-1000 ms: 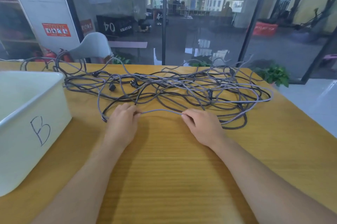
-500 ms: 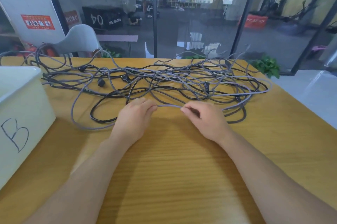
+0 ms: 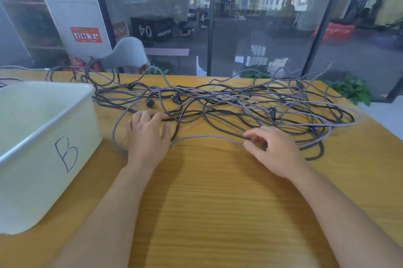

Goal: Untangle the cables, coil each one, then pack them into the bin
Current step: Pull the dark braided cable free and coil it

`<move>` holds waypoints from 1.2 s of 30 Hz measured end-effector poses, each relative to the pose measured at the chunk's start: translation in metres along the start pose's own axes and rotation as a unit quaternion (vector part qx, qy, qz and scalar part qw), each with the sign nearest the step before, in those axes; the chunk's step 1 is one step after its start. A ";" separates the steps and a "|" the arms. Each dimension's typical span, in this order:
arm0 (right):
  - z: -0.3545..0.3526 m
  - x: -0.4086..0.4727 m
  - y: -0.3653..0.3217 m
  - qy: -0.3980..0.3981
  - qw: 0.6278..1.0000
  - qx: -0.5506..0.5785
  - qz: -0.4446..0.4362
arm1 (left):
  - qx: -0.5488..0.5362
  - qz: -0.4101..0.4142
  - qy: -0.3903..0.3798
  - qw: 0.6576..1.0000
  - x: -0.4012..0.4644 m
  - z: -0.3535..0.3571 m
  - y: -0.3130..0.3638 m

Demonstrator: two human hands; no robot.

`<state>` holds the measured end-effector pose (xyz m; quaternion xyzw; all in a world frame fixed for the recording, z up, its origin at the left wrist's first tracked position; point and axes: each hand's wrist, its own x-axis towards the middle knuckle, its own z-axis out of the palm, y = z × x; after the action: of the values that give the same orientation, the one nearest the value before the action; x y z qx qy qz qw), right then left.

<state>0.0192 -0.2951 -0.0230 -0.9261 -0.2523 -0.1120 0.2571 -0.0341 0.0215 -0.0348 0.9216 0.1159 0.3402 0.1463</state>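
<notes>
- Your left hand [image 3: 148, 134] has let go of the grey cable [image 3: 209, 137] and now lies flat on the tangled cables [image 3: 229, 104].
- Your right hand [image 3: 270, 150] pinches that grey strand.
- Tangle sprawls beside the bin [image 3: 43, 137].

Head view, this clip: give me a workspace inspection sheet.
Surface: wooden table, bare in front.
Job's things: white bin marked B at left, nothing seen inside; tangled cables uncoiled.
Clutter: nothing seen.
Grips: left hand rests on strands; right hand pinches a grey cable.
Cables: grey and black, intertwined, several plugs.
Surroundings: glass wall, grey chair, potted plant.
</notes>
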 end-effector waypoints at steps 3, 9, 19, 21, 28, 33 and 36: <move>0.010 -0.003 -0.016 -0.039 0.997 0.043 -0.043 | 0.034 -0.040 -0.004 0.999 0.003 -0.003 -0.016; 0.040 0.000 -0.050 -0.058 0.988 0.097 -0.105 | 0.042 -0.114 -0.089 0.989 0.000 -0.004 -0.029; 0.060 0.035 -0.089 -0.008 0.993 0.016 -0.117 | -0.046 -0.128 -0.050 0.989 0.010 -0.009 -0.044; 0.071 0.049 -0.106 -0.027 0.993 0.028 -0.112 | -0.063 -0.125 -0.038 0.989 0.010 -0.012 -0.047; 0.100 0.077 -0.131 -0.101 0.983 0.143 -0.050 | -0.133 -0.094 -0.072 0.984 0.003 -0.013 -0.033; 0.092 0.064 -0.119 -0.022 0.984 0.135 -0.117 | -0.163 -0.111 -0.052 0.979 0.006 -0.012 -0.031; 0.072 0.049 -0.105 -0.018 0.984 0.103 -0.144 | -0.220 -0.137 -0.054 0.964 0.007 -0.011 -0.030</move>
<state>0.0108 -0.1590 -0.0226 -0.8506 -0.3975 -0.1049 0.3280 -0.0400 0.0535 -0.0332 0.8590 0.1559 0.2838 0.3965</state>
